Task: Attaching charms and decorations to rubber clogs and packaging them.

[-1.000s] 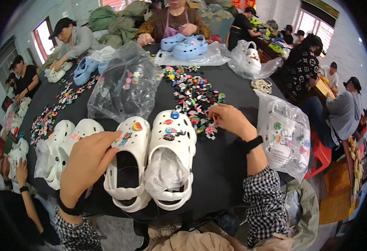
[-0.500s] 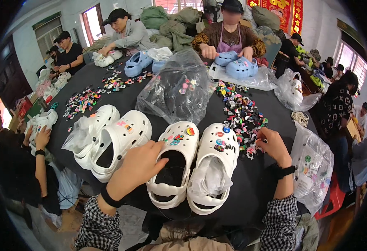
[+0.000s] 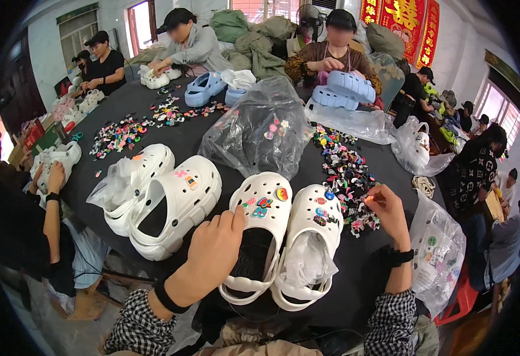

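Note:
My left hand (image 3: 212, 258) is closed at the left edge of a white clog (image 3: 261, 199), with its thumb out of sight. Colourful charms sit in the holes of this clog's toe. Beside it stands a second white clog (image 3: 314, 222), also with charms and with crumpled white paper (image 3: 309, 255) inside. My right hand (image 3: 388, 212) is pinched just above the right side of a charm pile (image 3: 352, 175); a small orange bit, seemingly a shoe charm (image 3: 368, 200), shows at its fingertips.
Left of my hand stands another pair of white clogs (image 3: 180, 199). A clear plastic bag (image 3: 254, 133) lies mid-table, another bag (image 3: 438, 255) at the right edge. Across the table a person holds blue clogs (image 3: 352, 88); more people work around. A second charm pile (image 3: 117, 137) lies far left.
My right hand has lifted slightly off the charm pile, fingertips pinched on a small orange bit. The left hand stays at the clog. Across the table, one blue clog has been raised and tipped.

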A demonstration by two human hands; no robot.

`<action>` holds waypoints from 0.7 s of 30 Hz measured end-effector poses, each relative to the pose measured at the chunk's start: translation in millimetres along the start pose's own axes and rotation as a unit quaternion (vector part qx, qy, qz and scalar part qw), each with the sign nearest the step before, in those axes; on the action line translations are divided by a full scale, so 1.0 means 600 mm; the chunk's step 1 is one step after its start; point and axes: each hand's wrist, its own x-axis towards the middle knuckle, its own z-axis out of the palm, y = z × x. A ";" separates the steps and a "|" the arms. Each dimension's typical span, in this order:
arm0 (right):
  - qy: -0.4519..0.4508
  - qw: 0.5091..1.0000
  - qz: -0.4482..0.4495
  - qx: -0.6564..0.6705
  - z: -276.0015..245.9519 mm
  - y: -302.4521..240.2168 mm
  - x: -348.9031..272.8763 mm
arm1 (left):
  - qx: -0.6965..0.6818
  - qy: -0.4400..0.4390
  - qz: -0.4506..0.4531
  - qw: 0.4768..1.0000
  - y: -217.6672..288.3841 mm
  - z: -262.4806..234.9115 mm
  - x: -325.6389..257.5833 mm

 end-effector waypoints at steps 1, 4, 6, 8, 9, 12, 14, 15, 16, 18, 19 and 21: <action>0.014 0.998 0.011 0.068 0.000 -0.016 0.002 | 0.018 0.017 0.018 1.000 -0.002 0.001 0.001; -0.029 0.985 -0.027 0.168 0.003 -0.064 0.009 | -0.012 0.004 0.008 1.000 -0.009 0.006 0.003; -0.069 0.983 -0.040 0.167 0.009 -0.111 0.017 | -0.040 -0.009 -0.008 0.999 -0.022 0.013 0.001; -0.134 0.982 -0.072 0.115 0.017 -0.162 0.027 | -0.069 -0.023 -0.024 0.997 -0.030 0.015 0.003; -0.152 0.977 -0.101 0.115 0.026 -0.187 0.033 | -0.085 -0.037 -0.031 0.995 -0.031 0.009 0.006; -0.186 0.967 -0.152 0.083 0.054 -0.236 0.056 | -0.110 -0.005 -0.012 0.994 -0.027 -0.012 0.016; -0.224 0.955 -0.186 0.063 0.067 -0.253 0.067 | -0.120 0.042 0.015 0.992 -0.020 -0.019 0.028; -0.221 0.956 -0.184 0.059 0.074 -0.254 0.073 | -0.149 0.045 0.025 0.988 -0.017 -0.020 0.035; -0.237 0.949 -0.198 0.070 0.084 -0.248 0.080 | -0.177 0.048 0.035 0.982 -0.015 -0.020 0.042; -0.266 0.934 -0.219 0.094 0.109 -0.237 0.091 | -0.199 0.050 0.054 0.977 -0.015 -0.013 0.051; -0.267 0.934 -0.220 0.094 0.118 -0.235 0.095 | -0.221 0.050 0.074 0.971 -0.014 -0.008 0.055; -0.295 0.925 -0.214 0.105 0.138 -0.231 0.102 | -0.224 0.046 0.074 0.971 -0.011 0.010 0.062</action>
